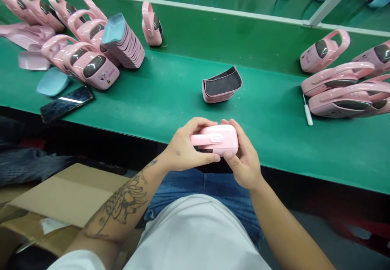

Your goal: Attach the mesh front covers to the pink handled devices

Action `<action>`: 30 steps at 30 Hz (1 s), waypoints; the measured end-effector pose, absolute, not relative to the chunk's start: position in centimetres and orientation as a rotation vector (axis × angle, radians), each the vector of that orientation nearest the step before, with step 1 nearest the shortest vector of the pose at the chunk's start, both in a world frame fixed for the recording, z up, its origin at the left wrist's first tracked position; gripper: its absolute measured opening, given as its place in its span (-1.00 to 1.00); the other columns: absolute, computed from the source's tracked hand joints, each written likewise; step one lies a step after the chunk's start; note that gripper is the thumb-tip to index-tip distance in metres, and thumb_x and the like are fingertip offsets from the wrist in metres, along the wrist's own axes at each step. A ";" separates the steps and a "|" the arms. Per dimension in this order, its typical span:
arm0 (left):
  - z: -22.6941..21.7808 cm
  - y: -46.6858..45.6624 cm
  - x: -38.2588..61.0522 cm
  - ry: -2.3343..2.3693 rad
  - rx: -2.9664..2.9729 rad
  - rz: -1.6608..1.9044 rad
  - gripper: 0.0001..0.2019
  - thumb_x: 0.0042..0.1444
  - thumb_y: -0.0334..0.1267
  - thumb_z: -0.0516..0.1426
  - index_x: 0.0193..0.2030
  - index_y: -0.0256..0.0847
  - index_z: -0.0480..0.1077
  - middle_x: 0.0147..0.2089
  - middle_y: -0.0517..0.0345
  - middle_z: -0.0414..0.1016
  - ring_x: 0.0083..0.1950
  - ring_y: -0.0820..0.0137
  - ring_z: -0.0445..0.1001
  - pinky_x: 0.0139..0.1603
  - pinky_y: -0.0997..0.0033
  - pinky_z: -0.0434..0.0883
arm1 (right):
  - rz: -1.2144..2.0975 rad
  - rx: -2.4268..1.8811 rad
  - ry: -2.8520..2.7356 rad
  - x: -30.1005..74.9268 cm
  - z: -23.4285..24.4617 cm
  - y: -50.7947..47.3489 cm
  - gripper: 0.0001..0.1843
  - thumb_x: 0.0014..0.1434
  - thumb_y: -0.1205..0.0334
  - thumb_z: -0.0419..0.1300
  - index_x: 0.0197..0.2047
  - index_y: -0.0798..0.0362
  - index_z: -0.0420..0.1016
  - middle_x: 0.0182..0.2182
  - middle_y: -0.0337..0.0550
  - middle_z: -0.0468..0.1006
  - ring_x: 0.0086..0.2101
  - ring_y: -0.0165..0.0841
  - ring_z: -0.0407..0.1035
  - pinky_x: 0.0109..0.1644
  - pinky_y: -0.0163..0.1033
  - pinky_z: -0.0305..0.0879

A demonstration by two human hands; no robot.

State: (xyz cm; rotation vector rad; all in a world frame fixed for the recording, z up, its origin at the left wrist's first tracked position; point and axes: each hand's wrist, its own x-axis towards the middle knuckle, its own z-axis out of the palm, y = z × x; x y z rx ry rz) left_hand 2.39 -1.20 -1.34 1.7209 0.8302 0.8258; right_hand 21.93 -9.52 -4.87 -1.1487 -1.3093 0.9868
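Just above the lap, short of the table edge, both hands close round a small pink glossy plastic casing [217, 139]. The left hand [184, 150] curls over its left end, and the right hand [243, 162] pinches the other end with the thumb on the front face. The casing looks light, stiff and smooth, probably slippery, so its long edges seem the safest hold. Straight beyond the fingers, on the green table mat [183, 95], sits a short stack of pink-rimmed dark panels [222, 86]. Farther right of the right hand lie pink handled housings [335, 79], and far left of the left hand is a heap of pink units [88, 62].
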 end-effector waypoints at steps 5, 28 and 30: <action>-1.0 -1.7 2.4 0.907 1.773 0.817 -0.26 -0.13 -0.13 0.52 0.24 -0.22 0.53 0.13 -0.03 0.68 0.03 0.16 0.69 0.05 0.28 0.63 | 1.038 -1.164 -1.250 21.8 -4.1 -9.5 -0.20 0.32 -0.05 0.35 0.51 -0.11 0.21 0.44 0.01 0.35 0.36 -0.01 0.33 0.40 0.14 0.40; 1.0 -3.2 5.5 0.990 2.104 0.711 -0.37 0.03 -0.19 0.40 0.26 -0.18 0.39 0.16 0.02 0.61 0.09 0.15 0.62 0.11 0.24 0.55 | 0.502 -1.325 -1.354 23.1 -2.9 -7.7 -0.54 0.49 -0.08 -0.01 0.12 -0.07 0.63 0.09 -0.02 0.64 0.14 -0.06 0.50 0.29 0.16 0.41; 1.4 -3.5 6.1 0.978 2.155 0.705 -0.45 0.08 -0.22 0.37 0.21 -0.18 0.39 0.09 0.05 0.62 0.03 0.17 0.63 0.03 0.25 0.55 | 0.400 -1.319 -1.516 23.3 -2.0 -7.4 -0.49 0.51 -0.13 -0.07 0.10 -0.07 0.62 0.04 -0.02 0.65 0.11 -0.08 0.52 0.25 0.13 0.43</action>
